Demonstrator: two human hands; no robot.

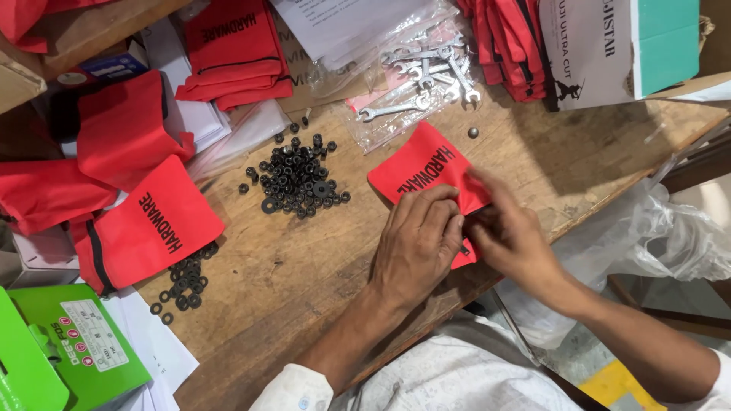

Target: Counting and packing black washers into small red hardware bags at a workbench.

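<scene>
Centre-right of the frame, left hand [417, 242] and right hand [509, 234] both pinch a flat red pouch [423, 169], hiding its lower edge

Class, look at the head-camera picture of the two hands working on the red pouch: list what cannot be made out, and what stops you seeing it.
1. Near end of the red pouch: covered by the left hand and right hand.
2. Anything between the fingertips: hidden by the fingers.
3. Green box: cut off by the left and bottom edges.
4. Single pieces in the pile of black washers and nuts: too small.
5. Spanners: blurred by their clear bag.
</scene>
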